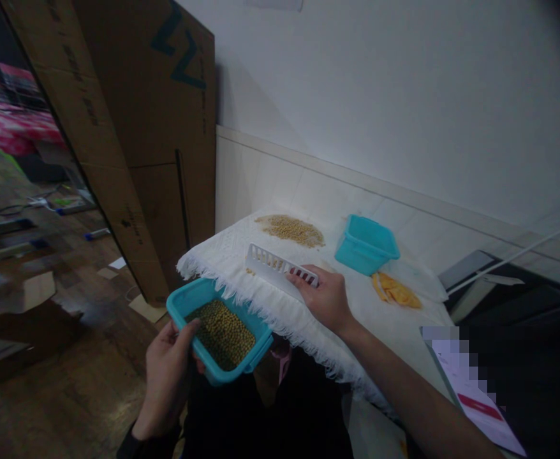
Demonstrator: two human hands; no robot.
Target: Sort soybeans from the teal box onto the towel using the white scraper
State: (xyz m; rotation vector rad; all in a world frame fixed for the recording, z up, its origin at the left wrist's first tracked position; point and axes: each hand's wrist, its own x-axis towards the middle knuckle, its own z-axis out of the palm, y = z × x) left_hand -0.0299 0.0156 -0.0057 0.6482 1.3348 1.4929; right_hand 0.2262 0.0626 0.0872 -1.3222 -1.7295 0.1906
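My left hand point(165, 370) grips the near left rim of a teal plastic container point(259, 347), held just below the table's front edge. Yellowish beans point(229, 335) cover its bottom, with darker green ones along the left side. In my right hand point(326, 298) is a white slotted plastic strip point(266, 268), standing on its long edge on the white fringed cloth point(280, 306). A few loose beans lie beside and behind the strip. Farther back on the cloth is a spread pile of beans point(292, 229).
A second teal container point(363, 252) stands at the back right, beside a crumpled yellow cloth point(395, 291). A tall cardboard box point(150, 127) rises at the left of the table. A white wall point(380, 95) borders the back. Dark equipment and a sheet point(481, 405) are at right.
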